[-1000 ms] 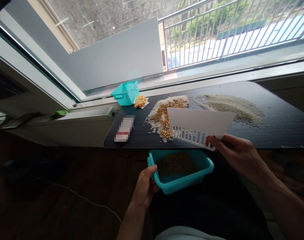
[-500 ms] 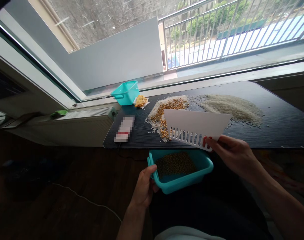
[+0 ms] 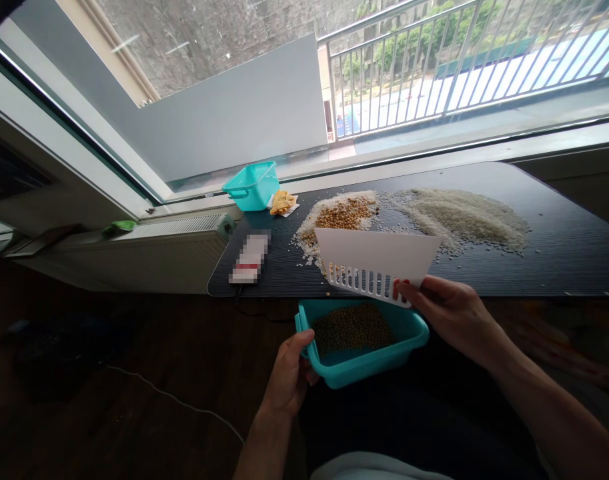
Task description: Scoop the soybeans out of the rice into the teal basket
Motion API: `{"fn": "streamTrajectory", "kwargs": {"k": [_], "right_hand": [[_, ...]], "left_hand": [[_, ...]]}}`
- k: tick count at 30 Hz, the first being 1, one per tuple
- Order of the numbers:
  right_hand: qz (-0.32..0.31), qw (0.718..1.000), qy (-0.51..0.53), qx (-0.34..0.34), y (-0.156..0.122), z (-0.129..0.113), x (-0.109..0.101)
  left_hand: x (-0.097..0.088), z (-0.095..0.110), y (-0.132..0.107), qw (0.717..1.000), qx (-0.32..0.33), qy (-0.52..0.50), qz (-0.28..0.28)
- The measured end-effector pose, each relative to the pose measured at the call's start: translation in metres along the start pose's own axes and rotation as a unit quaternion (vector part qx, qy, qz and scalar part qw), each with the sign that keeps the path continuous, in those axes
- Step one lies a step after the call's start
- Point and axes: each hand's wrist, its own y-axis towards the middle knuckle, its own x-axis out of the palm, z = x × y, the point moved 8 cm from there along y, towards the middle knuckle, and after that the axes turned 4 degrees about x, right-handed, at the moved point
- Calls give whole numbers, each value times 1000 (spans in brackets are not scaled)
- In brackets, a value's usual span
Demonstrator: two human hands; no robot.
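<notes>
Dark counter [image 3: 564,267] by the window [image 3: 414,157], right hand [image 3: 449,313] pinching a white slotted scraper [image 3: 377,257] in its fingers, left hand [image 3: 287,370] gripping a teal tub [image 3: 371,373] just below the edge; beans [image 3: 357,325] in there already, but plenty of yellow beans [image 3: 341,217] still lie among rice [image 3: 477,217]

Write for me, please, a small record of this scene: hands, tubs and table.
Left hand: grips one end of a teal tub
Tub contents: small round grains
Right hand: holds a white slotted scraper
Table: dark; mixed pile of golden and white grains, pale pile to its right
Second tub: teal, by the window
</notes>
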Motion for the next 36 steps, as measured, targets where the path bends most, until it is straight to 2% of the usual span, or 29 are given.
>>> {"fn": "streamTrajectory", "kwargs": {"k": [5, 13, 18, 24, 36], "right_hand": [[-39, 999, 6, 0, -6, -7, 10], [52, 998, -17, 13, -3, 11, -20], [99, 994, -37, 10, 1, 8, -30], [66, 998, -20, -12, 7, -2, -16], [49, 999, -16, -11, 8, -4, -12]], "left_hand": [[0, 2, 0, 1000, 4, 4, 2], [-5, 1, -1, 1000, 7, -8, 2], [-6, 0, 1, 1000, 3, 3, 0], [-5, 0, 0, 1000, 1, -1, 2], [-4, -2, 1, 1000, -2, -5, 3]]}}
